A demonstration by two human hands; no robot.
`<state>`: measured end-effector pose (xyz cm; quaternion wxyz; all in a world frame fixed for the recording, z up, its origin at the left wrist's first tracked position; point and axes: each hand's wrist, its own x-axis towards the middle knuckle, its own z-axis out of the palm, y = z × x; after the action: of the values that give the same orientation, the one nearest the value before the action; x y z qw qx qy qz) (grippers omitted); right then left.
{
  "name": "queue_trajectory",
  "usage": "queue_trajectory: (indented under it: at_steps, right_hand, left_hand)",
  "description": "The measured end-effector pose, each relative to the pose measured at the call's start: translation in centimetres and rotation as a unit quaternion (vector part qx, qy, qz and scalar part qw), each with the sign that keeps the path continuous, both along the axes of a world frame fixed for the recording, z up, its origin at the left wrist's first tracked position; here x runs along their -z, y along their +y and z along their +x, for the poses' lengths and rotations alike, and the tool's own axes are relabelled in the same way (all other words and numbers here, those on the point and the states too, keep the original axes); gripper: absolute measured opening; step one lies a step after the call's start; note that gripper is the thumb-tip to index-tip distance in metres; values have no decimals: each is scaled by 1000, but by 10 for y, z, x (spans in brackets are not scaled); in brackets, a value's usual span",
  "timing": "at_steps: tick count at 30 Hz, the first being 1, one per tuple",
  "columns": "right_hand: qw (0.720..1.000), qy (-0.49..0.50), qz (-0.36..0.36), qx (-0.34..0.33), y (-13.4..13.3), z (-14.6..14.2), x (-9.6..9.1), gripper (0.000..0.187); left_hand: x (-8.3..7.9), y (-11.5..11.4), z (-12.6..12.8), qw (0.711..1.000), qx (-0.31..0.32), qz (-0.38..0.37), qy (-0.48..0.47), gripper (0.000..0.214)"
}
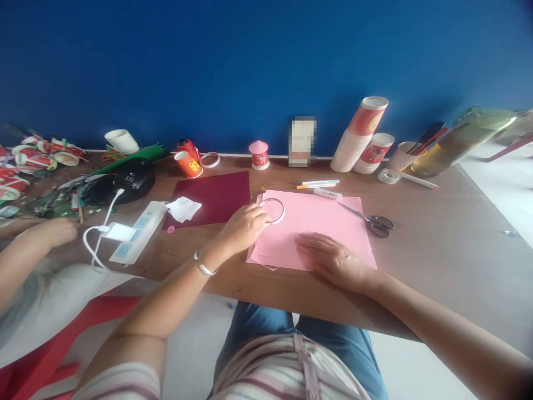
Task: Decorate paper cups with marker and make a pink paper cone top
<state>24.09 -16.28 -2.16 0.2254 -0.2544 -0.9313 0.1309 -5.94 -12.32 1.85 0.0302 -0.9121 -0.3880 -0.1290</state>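
Note:
A pink paper sheet [320, 225] lies on the brown table [437, 244] in front of me. My left hand [244, 226] pinches a thin white ring [278, 211] that rests on the sheet's upper left part. My right hand [331, 256] lies flat, palm down, on the sheet's lower edge, holding nothing. A silver bracelet sits on my left wrist.
Scissors [375, 222] lie right of the sheet, markers [318, 184] above it, dark red paper [212, 197] to its left. A white power strip [135, 230], black device [125, 180], paper cup stacks [360, 136], tape roll [389, 175] stand around. Another person's hand [56, 230] rests at left.

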Motion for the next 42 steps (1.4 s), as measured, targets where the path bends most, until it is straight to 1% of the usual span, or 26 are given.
queue_trajectory:
  at_steps: [3, 6, 9, 10, 13, 15, 18, 20, 25, 27, 29, 34, 36, 42]
  right_hand:
    - [1000, -4, 7, -24, -1, 1, -4, 41]
    - [999, -8, 5, -50, -1, 3, -4, 42]
    - [998, -12, 15, -66, -3, 3, -4, 37]
    - [998, -14, 32, -55, -5, 3, -5, 34]
    - [994, -25, 107, 11, -16, -1, -6, 26]
    - [989, -37, 139, 38, -25, -3, -7, 26]
    - [984, -52, 163, 40, -34, -7, -6, 33]
    - [978, -62, 194, 37, -38, -8, -6, 34]
    - [949, -117, 291, 22, -45, -7, -7, 29]
    - [939, -129, 318, 17, -46, -5, -7, 28]
    - [940, -120, 320, 13, -47, -3, -7, 29]
    - [959, -80, 270, 24, -45, -3, -6, 30]
    - [964, -70, 254, 28, -48, -2, -7, 29]
    - [975, 7, 222, -2, -68, 6, -12, 30]
  left_hand:
    - [4, 6, 5, 1000, 14, 0, 3, 24]
    - [7, 7, 8, 1000, 25, -5, 14, 26]
    - [8, 5, 7, 999, 26, -10, 22, 27]
    - [8, 5, 6, 999, 23, -11, 25, 27]
    - [9, 4, 1, 999, 8, -8, 33, 27]
    - [10, 3, -2, 999, 0, -5, 33, 25]
    - [11, 1, -3, 1000, -3, 1, 18, 24]
    - [11, 0, -3, 1000, -2, 4, 13, 24]
    - [7, 1, -5, 1000, -17, 23, 10, 22]
    - [5, 2, -6, 999, -23, 30, 5, 22]
    - [4, 1, -7, 999, -23, 32, 2, 21]
    - [3, -4, 2, 1000, -3, 26, 1, 22]
    - [2, -9, 9, 1000, 22, 15, 8, 23]
    - [-2, -26, 41, 992, 126, -19, 23, 19]
